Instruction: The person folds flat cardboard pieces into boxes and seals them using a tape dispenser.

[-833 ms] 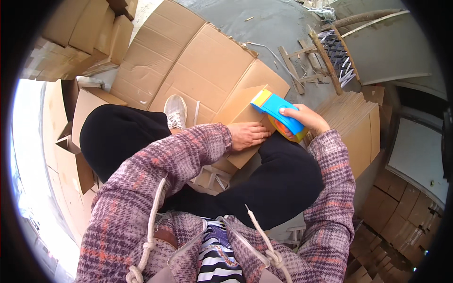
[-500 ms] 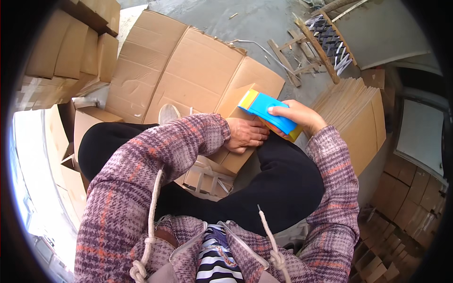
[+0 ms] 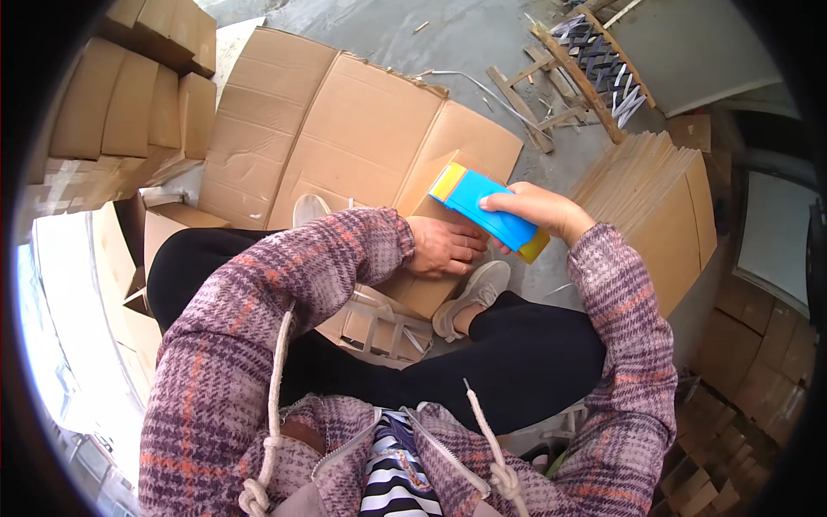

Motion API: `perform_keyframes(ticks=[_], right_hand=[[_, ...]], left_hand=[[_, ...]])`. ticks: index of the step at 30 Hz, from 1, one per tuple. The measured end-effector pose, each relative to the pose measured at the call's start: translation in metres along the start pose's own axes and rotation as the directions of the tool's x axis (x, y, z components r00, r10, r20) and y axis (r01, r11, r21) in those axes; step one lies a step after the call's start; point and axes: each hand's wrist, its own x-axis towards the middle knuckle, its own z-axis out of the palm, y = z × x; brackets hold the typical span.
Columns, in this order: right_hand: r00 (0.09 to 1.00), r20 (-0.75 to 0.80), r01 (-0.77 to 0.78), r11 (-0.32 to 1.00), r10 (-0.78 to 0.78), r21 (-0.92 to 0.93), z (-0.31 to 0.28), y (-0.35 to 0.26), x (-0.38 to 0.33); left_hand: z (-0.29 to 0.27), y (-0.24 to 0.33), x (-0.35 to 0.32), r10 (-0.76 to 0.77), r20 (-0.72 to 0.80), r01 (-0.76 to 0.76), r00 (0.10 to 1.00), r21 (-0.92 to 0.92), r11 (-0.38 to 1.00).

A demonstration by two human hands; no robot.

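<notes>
One blue rectangular tape dispenser with yellow ends sits gripped in the right hand, fingers wrapped over its top. Just below it, the left hand presses flat, fingers spread, on one small folded brown cardboard box. Beyond the dispenser lies one large flattened cardboard sheet; to its right, one stack of flat cardboard. Two grey sneakers show beneath it.

Right hand grips blue-yellow tool; left hand flat on folded box. Flat cardboard at 11 o'clock.
</notes>
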Motion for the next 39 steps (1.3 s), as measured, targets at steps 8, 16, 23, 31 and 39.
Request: perform_keyframes(ticks=[8, 16, 23, 31, 39], right_hand=[[0.997, -0.067, -0.023, 1.000, 0.022, -0.019, -0.015, 0.034, -0.038], [0.965, -0.250, 0.000, 0.952, -0.080, -0.306, -0.027, 0.114, -0.045], [0.967, -0.217, 0.055, 0.945, -0.130, -0.323, -0.037, 0.127, -0.030], [0.927, -0.272, 0.159, 0.927, -0.258, -0.340, -0.036, 0.158, -0.016], [0.873, -0.286, 0.346, 0.915, -0.395, -0.207, -0.046, 0.219, -0.016]], left_hand=[[-0.011, 0.005, 0.007, -0.045, 0.055, 0.047, 0.997, -0.030, 0.998], [-0.008, 0.004, 0.005, -0.035, 0.066, 0.035, 0.997, -0.006, 0.999], [-0.030, 0.011, 0.012, -0.160, 0.177, 0.145, 0.971, 0.090, 0.985], [-0.035, 0.012, 0.017, -0.228, 0.312, 0.214, 0.922, 0.079, 0.974], [-0.034, 0.012, 0.021, -0.262, 0.339, 0.244, 0.903, 0.096, 0.965]])
